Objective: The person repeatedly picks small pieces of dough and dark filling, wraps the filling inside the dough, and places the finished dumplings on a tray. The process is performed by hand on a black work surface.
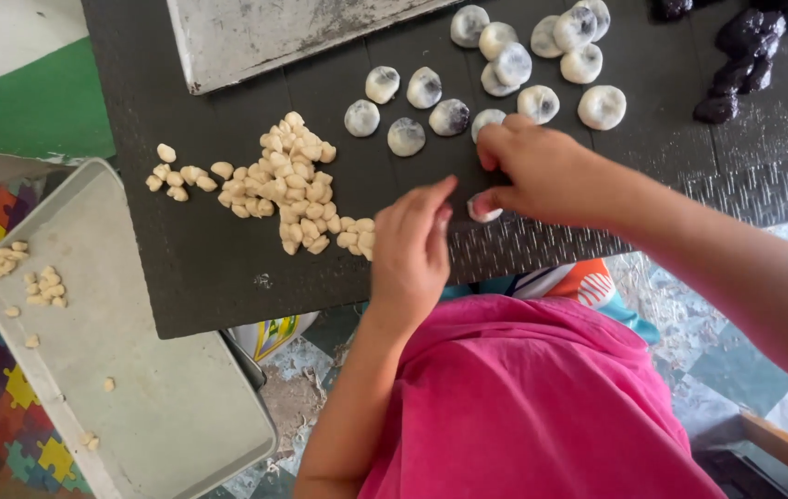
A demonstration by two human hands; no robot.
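The right hand (542, 171) pinched a small white dough piece (483, 211) between thumb and fingers, pressing it against the dark table (209, 268) near its front edge. The left hand (412, 254) hovered just beside it, fingers loosely curled with the fingertips pointing toward the same piece; whether it touched the dough could not be told. The step in hand seemed to be shaping or sealing this one piece, like the filled white balls (505, 65) lying further back with dark filling showing through. A heap of small pale dough bits (292, 180) lay to the left, dark filling lumps (745, 55) at the far right. The next move probably called for a gentle, even squeeze so the thin skin would not tear.
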